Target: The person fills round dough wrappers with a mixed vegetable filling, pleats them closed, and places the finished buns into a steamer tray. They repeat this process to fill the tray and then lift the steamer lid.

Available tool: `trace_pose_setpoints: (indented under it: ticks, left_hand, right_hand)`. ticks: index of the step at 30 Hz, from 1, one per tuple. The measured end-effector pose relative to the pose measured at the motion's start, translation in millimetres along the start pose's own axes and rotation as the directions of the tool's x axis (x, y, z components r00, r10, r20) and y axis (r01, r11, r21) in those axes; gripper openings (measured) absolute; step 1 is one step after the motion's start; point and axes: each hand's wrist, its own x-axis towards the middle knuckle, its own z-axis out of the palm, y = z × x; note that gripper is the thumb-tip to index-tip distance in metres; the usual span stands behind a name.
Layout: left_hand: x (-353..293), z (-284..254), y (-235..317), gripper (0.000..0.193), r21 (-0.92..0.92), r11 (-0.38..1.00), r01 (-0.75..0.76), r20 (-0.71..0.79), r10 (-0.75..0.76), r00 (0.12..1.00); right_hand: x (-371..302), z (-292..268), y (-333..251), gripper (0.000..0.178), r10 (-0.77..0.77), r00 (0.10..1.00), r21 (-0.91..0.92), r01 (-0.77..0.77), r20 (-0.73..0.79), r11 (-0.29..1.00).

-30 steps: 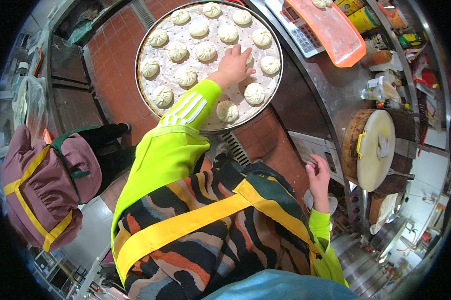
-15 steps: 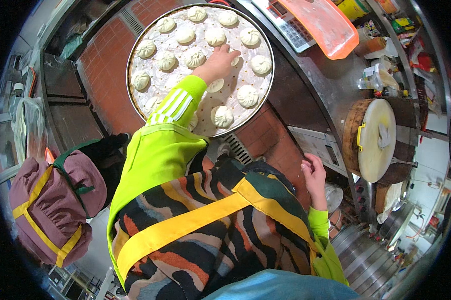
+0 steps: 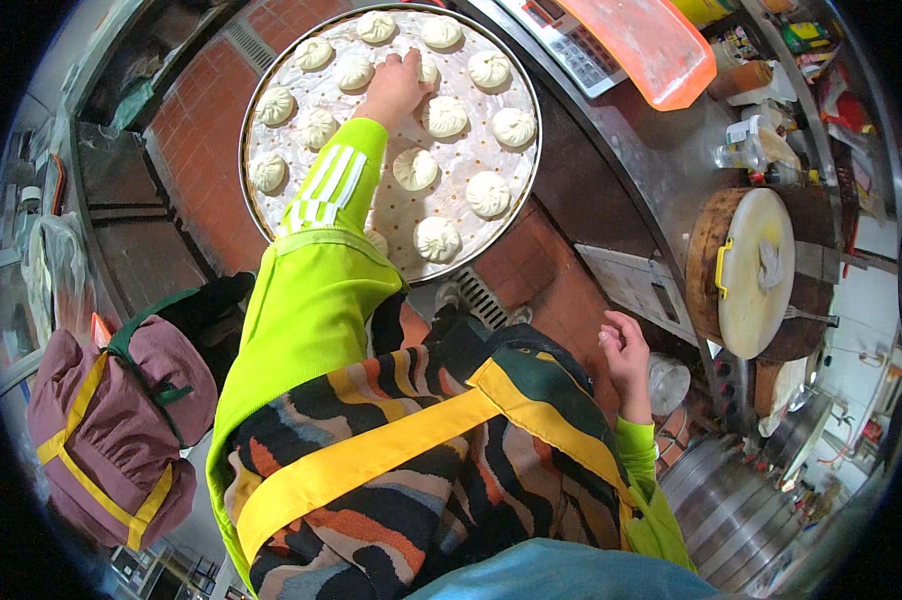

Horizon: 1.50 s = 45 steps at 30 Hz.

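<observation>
A round metal-rimmed tray [image 3: 537,150] lined with pale perforated paper holds several pleated white buns, spread apart from one another. My left hand [image 3: 395,88] reaches across it, with its fingers closed around a bun [image 3: 428,71] near the far middle; part of that bun is hidden behind the fingers. Just nearer and to the right sits another bun [image 3: 444,117], and below it one more [image 3: 415,169]. My left forearm covers some of the tray's near left side. Away from the tray, my right hand [image 3: 625,352] hangs in the air at the right, fingers loosely apart, holding nothing.
On the steel counter at the right are a scale [image 3: 571,50] with an orange tray [image 3: 651,50], a thick round wooden board with a white lid [image 3: 761,275], and several bottles. A person in a mauve top [image 3: 111,430] stands at the left. Red floor tiles [image 3: 531,270] show below.
My left hand has let go of a bun nearer the tray's middle. It has moved farther away and left, onto another bun. My right hand stays about where it was.
</observation>
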Motion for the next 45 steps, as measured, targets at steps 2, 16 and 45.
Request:
trace_pose_setpoints:
  ticks: [2,16,45]
  left_hand:
    - [1,-3,-1,0.07,-0.021,1.0,-0.019,0.012,0.019,1.0]
    - [8,-17,-15,0.044,-0.131,0.989,-0.069,-0.212,0.04,0.976]
    - [75,-29,-46,0.061,-0.12,0.989,-0.088,-0.095,0.077,0.992]
  right_hand:
    - [1,-2,-8,0.035,-0.009,1.0,-0.028,0.009,0.004,1.0]
    - [-1,3,-20,0.033,0.032,0.999,-0.012,-0.032,0.04,0.999]
    - [-16,11,16,0.025,0.009,0.998,-0.043,-0.012,-0.062,0.999]
